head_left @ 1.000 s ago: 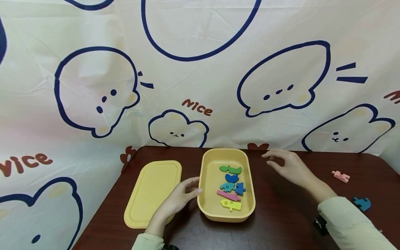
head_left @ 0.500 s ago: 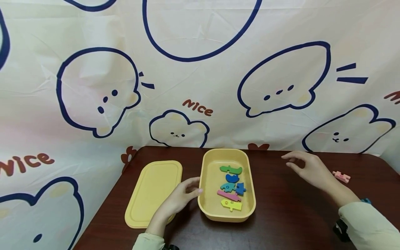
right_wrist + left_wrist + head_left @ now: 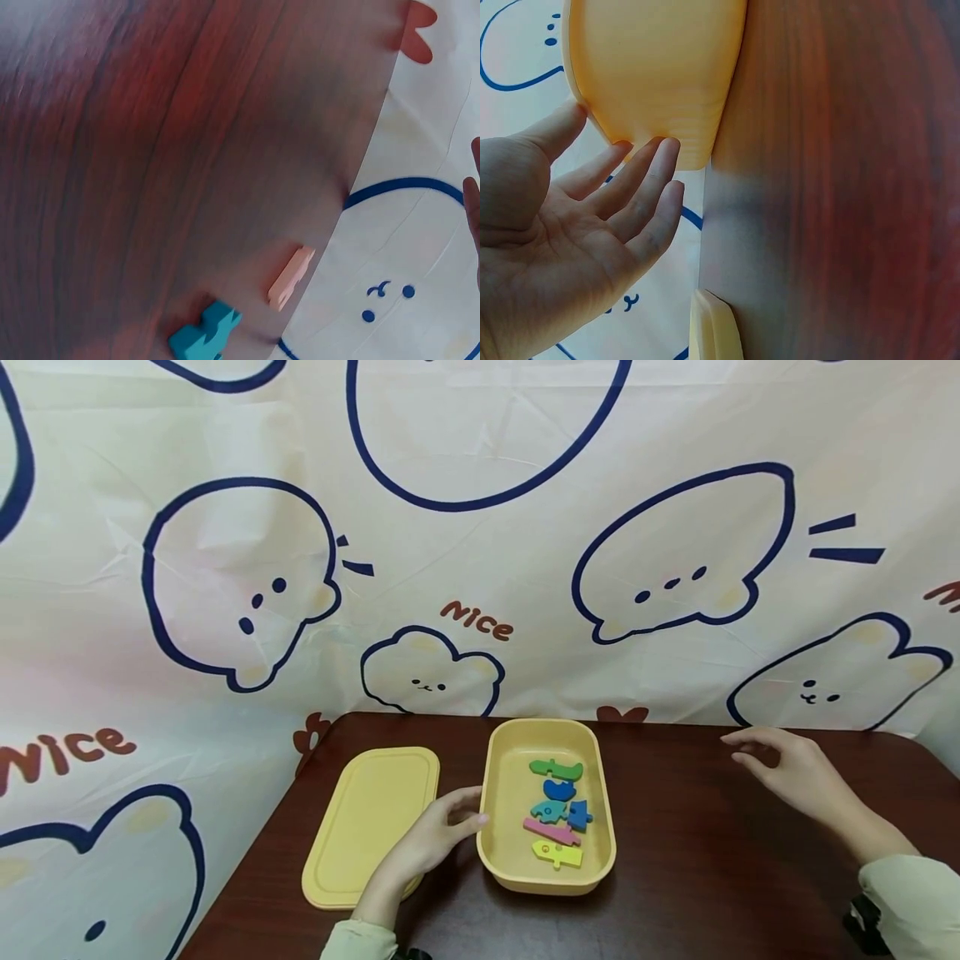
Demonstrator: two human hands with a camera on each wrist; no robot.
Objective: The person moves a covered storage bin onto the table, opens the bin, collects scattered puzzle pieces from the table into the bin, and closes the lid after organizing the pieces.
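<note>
A yellow plastic box [image 3: 547, 887] on the table holds several puzzle pieces: a green one [image 3: 557, 769], a teal one [image 3: 549, 812], a pink one [image 3: 552, 832], a yellow one [image 3: 557, 854] and two blue ones. My left hand [image 3: 429, 835] is at the box's left side. In the left wrist view its thumb touches the rim and its loosely bent fingers rest at the outer wall. My right hand [image 3: 798, 772] hovers over the table's right part, fingers relaxed, holding nothing. In the right wrist view a salmon-pink piece [image 3: 292, 277] and a teal piece [image 3: 204, 333] lie on the table.
Left of the box lies its flat yellow lid [image 3: 367, 827]. The dark wooden table [image 3: 675, 860] ends at a white cloth [image 3: 525, 560] with blue-outlined bear drawings. My right hand and arm hide the two loose pieces in the head view.
My right hand has moved right, away from the box, now covering the loose pieces in the head view. My left hand stays at the box, whose contents look the same.
</note>
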